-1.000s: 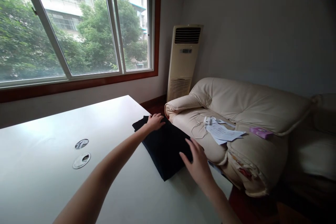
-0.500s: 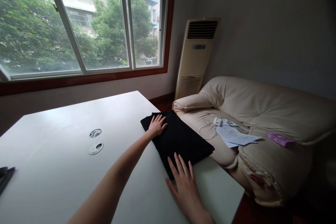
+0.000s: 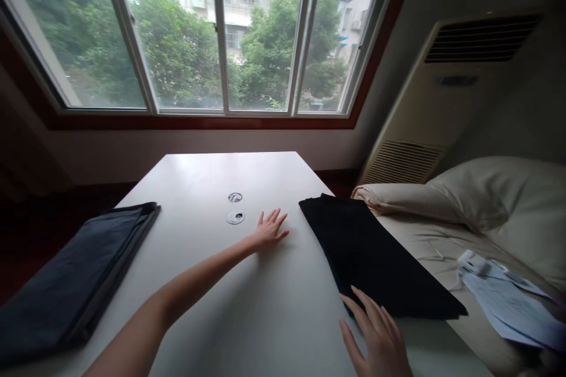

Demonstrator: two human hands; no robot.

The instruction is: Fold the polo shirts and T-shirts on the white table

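A folded black cloth, perhaps a garment [image 3: 375, 259], lies flat along the right side of the white table [image 3: 212, 283]. My left hand [image 3: 269, 230] is stretched over the middle of the table, left of the cloth and apart from it, fingers spread and holding nothing. By the cloth's near edge, my right hand [image 3: 375, 333] is open with its fingers apart. Its fingertips overlap the edge of the cloth; whether they press on it I cannot tell. On the table's left side lies a folded dark blue-grey cloth item [image 3: 75, 277], untouched by either hand.
Two round metal inserts [image 3: 235, 216] sit in the tabletop. A beige sofa [image 3: 407, 230] adjoins the table on the right, with papers [image 3: 508, 300] and a white cable on it. Behind stand a floor air conditioner [image 3: 424, 100] and a wide window [image 3: 221, 41].
My view has turned left, bringing the dark blue-grey cloth mostly into sight. My left hand has come off the black cloth and moved left. My right hand stays by its near edge.
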